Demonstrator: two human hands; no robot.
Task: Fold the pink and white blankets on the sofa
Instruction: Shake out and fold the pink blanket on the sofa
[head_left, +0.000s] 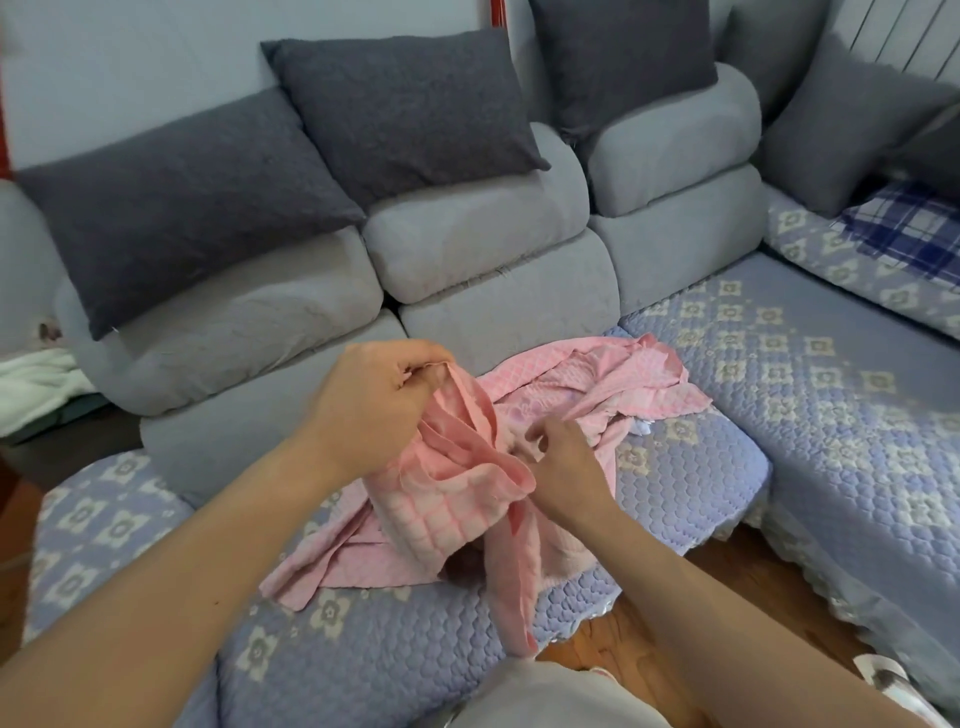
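The pink blanket (467, 467) lies crumpled on the sofa (779, 364) seat. Left hand (371, 400) – grip clenched on a raised edge; right hand (563, 467) pinches cloth just beside, lower.

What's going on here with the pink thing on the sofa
A person is sorting out a pink blanket on the sofa's quilted seat cover. The left hand has a raised edge of it pinched in its grip, and the right hand is gathering cloth lower down. The blanket is crumpled, not yet folded, with one strip hanging over the seat's front edge. Something white lies at the far left, possibly the other blanket, untouched.
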